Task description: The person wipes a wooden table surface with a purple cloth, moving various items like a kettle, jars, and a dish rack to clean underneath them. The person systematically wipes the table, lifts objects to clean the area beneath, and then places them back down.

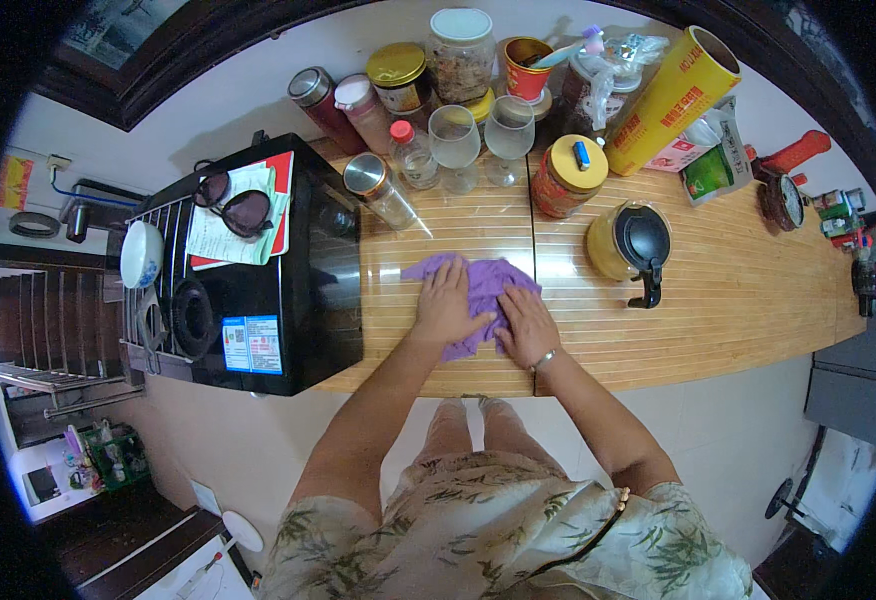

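Note:
A crumpled purple cloth [488, 285] lies on the striped wooden countertop [758, 300], near its front edge. My left hand [445, 305] rests flat on the cloth's left part, fingers stretched forward and thumb out to the side. On its right part lies my right hand [528, 328], fingers extended, a bracelet [543, 360] at the wrist. The two hands are a short way apart, with cloth showing between them. Behind the cloth stand a clear glass bottle with a metal lid [383, 190] and two stemmed glasses [455, 140]. To the right is a yellowish pitcher [610, 248] with a black lid and handle.
A black appliance [318, 300] at the left carries sunglasses [243, 212], papers and a white bowl [141, 255]. Along the wall stand jars, flasks, a red-capped bottle [414, 160] and a yellow roll [673, 100]. A yellow-lidded jar [566, 178] stands near a countertop seam.

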`<state>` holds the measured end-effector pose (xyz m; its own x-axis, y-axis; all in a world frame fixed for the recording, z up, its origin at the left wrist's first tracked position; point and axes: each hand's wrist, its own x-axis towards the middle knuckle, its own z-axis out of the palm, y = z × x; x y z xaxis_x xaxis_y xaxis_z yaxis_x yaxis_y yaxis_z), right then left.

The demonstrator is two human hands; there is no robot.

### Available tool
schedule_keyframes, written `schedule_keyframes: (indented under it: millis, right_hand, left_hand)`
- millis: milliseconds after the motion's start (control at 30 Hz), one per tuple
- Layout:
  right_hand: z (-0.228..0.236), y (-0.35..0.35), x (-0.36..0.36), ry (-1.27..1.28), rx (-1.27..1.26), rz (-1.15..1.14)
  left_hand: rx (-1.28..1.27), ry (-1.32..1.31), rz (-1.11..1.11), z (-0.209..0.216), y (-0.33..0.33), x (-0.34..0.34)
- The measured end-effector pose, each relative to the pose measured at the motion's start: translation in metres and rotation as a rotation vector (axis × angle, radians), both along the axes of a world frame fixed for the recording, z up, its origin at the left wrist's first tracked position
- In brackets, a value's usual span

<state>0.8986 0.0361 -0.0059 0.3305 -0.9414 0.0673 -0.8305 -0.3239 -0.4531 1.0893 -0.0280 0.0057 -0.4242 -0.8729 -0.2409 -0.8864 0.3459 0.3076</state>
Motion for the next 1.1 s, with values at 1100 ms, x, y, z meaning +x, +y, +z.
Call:
schedule_keyframes:
  millis: [1100]
  right_hand:
    - [0.044,-0.175,0.174,-0.524,-0.164,-0.409]
  left_hand:
    - [0.131,-0.018,0.194,-0.004,0.082,0.080]
